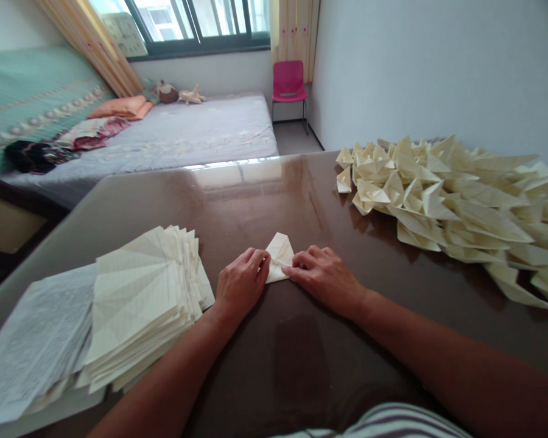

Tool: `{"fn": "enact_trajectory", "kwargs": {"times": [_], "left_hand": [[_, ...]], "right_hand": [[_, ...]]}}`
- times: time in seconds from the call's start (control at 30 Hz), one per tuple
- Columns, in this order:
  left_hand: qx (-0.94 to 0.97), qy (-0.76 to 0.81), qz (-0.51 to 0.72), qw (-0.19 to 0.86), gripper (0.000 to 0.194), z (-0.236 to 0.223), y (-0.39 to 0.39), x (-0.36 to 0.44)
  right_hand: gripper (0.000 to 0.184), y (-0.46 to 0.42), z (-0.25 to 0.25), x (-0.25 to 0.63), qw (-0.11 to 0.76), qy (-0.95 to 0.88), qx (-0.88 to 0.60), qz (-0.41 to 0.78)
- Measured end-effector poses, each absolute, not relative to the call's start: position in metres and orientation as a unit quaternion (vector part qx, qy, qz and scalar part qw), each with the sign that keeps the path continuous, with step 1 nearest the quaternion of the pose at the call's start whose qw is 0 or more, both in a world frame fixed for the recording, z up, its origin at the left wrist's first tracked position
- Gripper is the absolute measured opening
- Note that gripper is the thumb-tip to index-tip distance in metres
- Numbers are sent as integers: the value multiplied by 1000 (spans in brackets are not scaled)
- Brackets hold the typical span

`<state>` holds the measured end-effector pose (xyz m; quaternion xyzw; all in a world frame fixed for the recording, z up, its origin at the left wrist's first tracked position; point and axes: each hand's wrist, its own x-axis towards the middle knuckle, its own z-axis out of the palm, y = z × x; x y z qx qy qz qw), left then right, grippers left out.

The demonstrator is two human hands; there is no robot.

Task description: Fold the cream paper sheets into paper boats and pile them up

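A small folded sheet of cream paper (280, 248) lies on the brown table between my two hands. My left hand (243, 281) has its fingers pinched at the paper's left edge. On the opposite side, my right hand (324, 277) is closed, its thumb and curled fingers gripping the right edge. The paper's pointed top, cut flat at the tip, faces away from me. Parts of its sides are hidden under my fingers.
Left of me stands a stack of creased cream sheets (134, 292), beside a pile of printed pages (41, 334). A large heap of folded paper boats (461, 194) covers the table's right side. Beyond the glossy table (237, 207) are a bed (219, 125) and a pink chair (288, 82).
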<state>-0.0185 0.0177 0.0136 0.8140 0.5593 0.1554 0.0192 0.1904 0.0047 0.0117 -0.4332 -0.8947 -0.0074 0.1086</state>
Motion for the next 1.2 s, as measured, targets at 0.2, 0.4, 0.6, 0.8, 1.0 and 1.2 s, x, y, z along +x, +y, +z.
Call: {"fn": "enact_trajectory", "kwargs": {"times": [0.2, 0.4, 0.6, 0.8, 1.0, 1.2], "left_hand": [[907, 384, 170, -19, 18, 13, 1, -30], [925, 343, 154, -63, 25, 13, 2, -33], [924, 346, 145, -69, 26, 12, 2, -31], [921, 359, 135, -69, 24, 11, 1, -29], [914, 379, 125, -79, 29, 10, 0, -27], [921, 372, 104, -47, 44, 6, 0, -23]], "right_hand": [[24, 3, 13, 188, 111, -890, -442, -3], [25, 6, 12, 192, 138, -889, -437, 19], [25, 6, 10, 195, 138, -895, -425, 19], [25, 5, 10, 194, 126, -894, -429, 12], [27, 5, 13, 192, 113, -894, -433, 6], [25, 4, 16, 191, 101, -892, -441, 6]]}}
